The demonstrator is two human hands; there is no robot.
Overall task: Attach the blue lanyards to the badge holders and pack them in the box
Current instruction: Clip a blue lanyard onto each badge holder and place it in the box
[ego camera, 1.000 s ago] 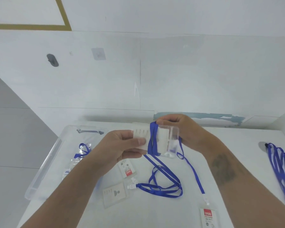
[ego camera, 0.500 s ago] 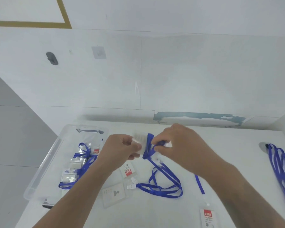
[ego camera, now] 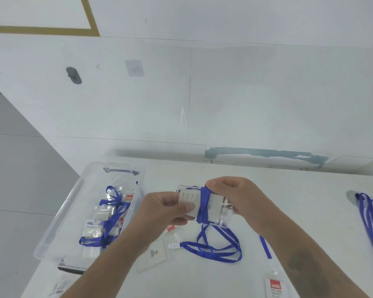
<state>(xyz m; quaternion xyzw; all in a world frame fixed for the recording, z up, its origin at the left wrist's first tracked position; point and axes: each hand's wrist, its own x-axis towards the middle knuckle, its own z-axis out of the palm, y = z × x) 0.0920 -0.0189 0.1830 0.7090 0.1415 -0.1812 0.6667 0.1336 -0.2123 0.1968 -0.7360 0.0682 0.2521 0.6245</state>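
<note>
Lanyard [ego camera: 204, 206] now wrapped round holder [ego camera: 215, 208]

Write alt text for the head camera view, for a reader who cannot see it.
Two hands hold a clear badge holder above a white table, the right hand pinching the blue lanyard wrapped around it while the left hand grips its other end. To the left, a clear plastic box holds finished badges.

one head-worn wide-angle view looks forward and down, close over the white table [ego camera: 289, 201].
</note>
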